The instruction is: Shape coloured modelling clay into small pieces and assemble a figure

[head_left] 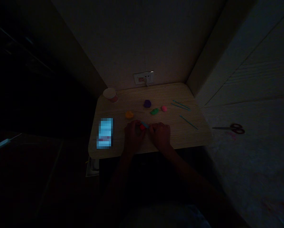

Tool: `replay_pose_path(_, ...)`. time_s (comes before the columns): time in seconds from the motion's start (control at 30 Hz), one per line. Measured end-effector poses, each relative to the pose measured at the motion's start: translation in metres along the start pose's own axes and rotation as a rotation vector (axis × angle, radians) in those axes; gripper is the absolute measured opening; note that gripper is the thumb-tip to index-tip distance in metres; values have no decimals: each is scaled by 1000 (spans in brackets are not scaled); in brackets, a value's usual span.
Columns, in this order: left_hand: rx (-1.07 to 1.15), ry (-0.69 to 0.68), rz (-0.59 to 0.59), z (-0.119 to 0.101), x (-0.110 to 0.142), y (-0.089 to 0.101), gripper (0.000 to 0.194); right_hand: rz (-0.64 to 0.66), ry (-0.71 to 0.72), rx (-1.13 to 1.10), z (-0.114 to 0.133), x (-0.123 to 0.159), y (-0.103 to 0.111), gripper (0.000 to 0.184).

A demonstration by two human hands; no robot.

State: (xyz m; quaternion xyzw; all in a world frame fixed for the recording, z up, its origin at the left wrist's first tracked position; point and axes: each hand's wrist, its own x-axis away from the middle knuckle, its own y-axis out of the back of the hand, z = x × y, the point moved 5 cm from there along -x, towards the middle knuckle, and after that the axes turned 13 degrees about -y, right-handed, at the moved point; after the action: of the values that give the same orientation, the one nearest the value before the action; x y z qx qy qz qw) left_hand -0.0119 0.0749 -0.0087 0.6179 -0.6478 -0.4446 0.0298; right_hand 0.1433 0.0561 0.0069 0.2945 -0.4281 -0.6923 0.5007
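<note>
In dim light, my left hand (pixel 133 134) is closed around a small red lump of modelling clay (pixel 142 127) near the table's front. My right hand (pixel 161 134) is closed too, its fingertips at the right end of a flat blue tool (pixel 145 124) that looks like a plastic clay knife. The blade touches or lies just over the red clay; I cannot tell which. Beyond the hands lie orange clay (pixel 129 115), purple clay (pixel 147 104), a flattened green piece (pixel 154 111) and a pink ball (pixel 164 108).
Thin blue-green sticks (pixel 189 122) lie on the right of the wooden table (pixel 115 147). A lit phone (pixel 105 133) is at the left, with a paper cup (pixel 110 94) behind it. Scissors (pixel 232 128) rest on the pale surface at right. A wall socket (pixel 144 78) has a plug in it.
</note>
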Motion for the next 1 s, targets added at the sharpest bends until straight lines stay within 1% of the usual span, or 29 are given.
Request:
replay_pose_path(0.07,-5,6,11,-1,-1,0,38,-26,-26,-68,-5,-1,2,42)
replay_pose_path(0.17,-9,12,17,-2,-1,1,36,-58,-70,-233,-14,0,4,49)
replay_pose_path(0.27,42,23,-6,-2,0,2,33,-72,-88,-364,-19,2,5,50)
replay_pose_path(0.4,209,55,-51,-1,1,4,27,-75,-102,-413,-21,3,3,47)
replay_pose_path(0.5,276,70,-62,1,2,4,26,-69,-85,-436,-21,3,2,47)
replay_pose_path(0.6,281,60,-65,3,2,4,27,-63,-53,-420,-19,2,3,46)
replay_pose_path(0.7,273,62,-43,3,2,3,26,-46,-37,-323,-15,2,3,42)
replay_pose_path(0.83,234,69,-13,1,2,4,26,-34,3,-177,-7,5,2,32)
replay_pose_path(1.0,152,103,-27,4,2,5,27,-27,16,-98,-2,9,1,22)
